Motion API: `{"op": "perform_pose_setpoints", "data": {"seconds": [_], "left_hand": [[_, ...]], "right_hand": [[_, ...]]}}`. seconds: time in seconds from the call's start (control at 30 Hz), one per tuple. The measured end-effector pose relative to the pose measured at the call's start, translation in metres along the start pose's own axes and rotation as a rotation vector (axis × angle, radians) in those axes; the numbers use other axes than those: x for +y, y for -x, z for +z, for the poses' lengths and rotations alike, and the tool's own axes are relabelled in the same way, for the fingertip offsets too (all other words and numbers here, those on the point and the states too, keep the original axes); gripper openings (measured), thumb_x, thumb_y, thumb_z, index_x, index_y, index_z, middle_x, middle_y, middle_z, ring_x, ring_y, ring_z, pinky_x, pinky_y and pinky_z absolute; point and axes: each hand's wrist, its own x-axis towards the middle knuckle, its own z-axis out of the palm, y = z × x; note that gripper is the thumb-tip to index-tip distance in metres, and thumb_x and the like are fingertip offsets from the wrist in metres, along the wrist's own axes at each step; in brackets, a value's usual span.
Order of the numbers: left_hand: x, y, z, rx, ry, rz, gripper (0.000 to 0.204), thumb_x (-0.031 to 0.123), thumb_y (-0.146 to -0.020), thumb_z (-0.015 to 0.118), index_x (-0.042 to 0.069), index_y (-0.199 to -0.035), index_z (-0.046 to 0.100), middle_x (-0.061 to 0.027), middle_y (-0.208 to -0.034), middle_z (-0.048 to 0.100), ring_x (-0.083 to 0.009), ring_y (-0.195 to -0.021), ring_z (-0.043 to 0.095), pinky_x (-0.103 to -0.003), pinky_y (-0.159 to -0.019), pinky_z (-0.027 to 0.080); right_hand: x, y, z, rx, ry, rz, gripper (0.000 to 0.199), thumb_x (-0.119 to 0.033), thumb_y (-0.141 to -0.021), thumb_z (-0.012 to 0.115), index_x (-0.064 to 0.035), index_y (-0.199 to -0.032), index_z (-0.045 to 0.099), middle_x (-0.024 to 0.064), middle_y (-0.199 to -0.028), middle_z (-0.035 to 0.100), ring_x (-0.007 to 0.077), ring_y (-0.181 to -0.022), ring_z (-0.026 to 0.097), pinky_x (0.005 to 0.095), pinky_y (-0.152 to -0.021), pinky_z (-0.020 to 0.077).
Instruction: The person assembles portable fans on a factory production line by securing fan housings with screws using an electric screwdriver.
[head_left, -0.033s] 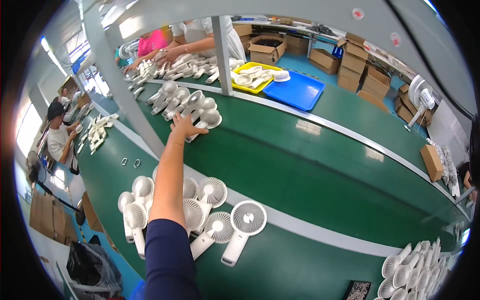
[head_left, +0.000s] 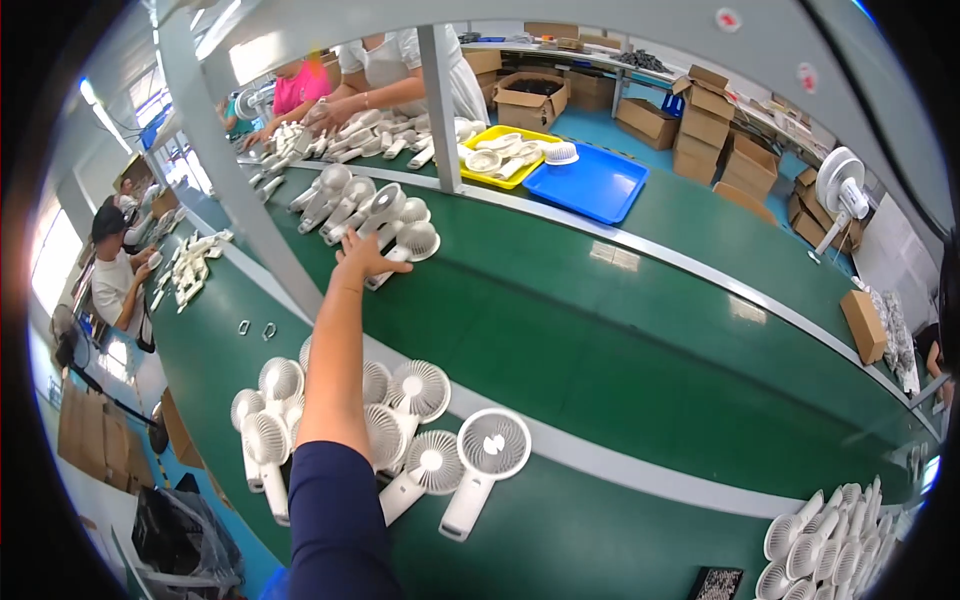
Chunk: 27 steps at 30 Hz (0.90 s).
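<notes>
My left hand (head_left: 365, 259) reaches far forward over the green conveyor belt (head_left: 600, 330), fingers spread and thumb stretched to the right. It lies at the near edge of a cluster of white handheld fans, over the handle of the closest fan (head_left: 417, 240); whether the fingertips touch it is hard to tell. Below my forearm, more white fans lie on the near green table. Among them are one with a grey grille (head_left: 495, 446) and one with a white round head (head_left: 435, 462). The right hand does not show.
A grey post (head_left: 437, 110) and a slanted post (head_left: 240, 170) rise beside the belt. Beyond it are a yellow tray (head_left: 505, 150) with fan parts, a blue tray (head_left: 600, 185) and people handling white parts. Stacked fans (head_left: 820, 550) stand at the lower right.
The whole view has shifted slightly. My left hand stays over the same fans, its fingers still spread.
</notes>
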Motion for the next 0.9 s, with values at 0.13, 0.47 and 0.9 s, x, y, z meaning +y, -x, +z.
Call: {"op": "perform_pose_setpoints", "data": {"seconds": [0.13,0.47,0.9], "left_hand": [[0.000,-0.026,0.015,-0.026,0.009,0.023,0.125,0.067,-0.042,0.080,0.014,-0.143,0.030,-0.0297,-0.148,0.012,-0.0427,-0.139,0.010,-0.055,-0.108,0.019],[0.029,-0.017,0.015,-0.095,-0.002,-0.140,0.127,0.073,-0.040,0.077,0.003,-0.138,0.037,-0.0311,-0.144,0.020,-0.0434,-0.132,0.026,-0.050,-0.107,0.024],[0.045,-0.031,0.034,-0.197,0.043,0.023,0.108,0.054,-0.048,0.079,0.010,-0.137,0.039,-0.0286,-0.135,0.035,-0.0431,-0.124,0.035,-0.051,-0.102,0.030]], "right_hand": [[0.031,0.005,0.011,-0.018,-0.024,-0.046,0.050,-0.018,-0.079,0.070,-0.0046,-0.123,0.052,0.0195,-0.101,0.062,0.0334,-0.082,0.062,0.0388,-0.073,0.0492],[0.038,0.004,0.014,0.084,-0.006,-0.110,0.050,-0.019,-0.078,0.072,-0.0047,-0.122,0.053,0.0211,-0.106,0.061,0.0370,-0.092,0.061,0.0406,-0.079,0.0477],[0.052,-0.015,0.005,0.242,1.361,-1.046,0.049,-0.019,-0.082,0.068,-0.0066,-0.127,0.052,0.0197,-0.111,0.061,0.0278,-0.098,0.060,0.0397,-0.083,0.0467]]}}
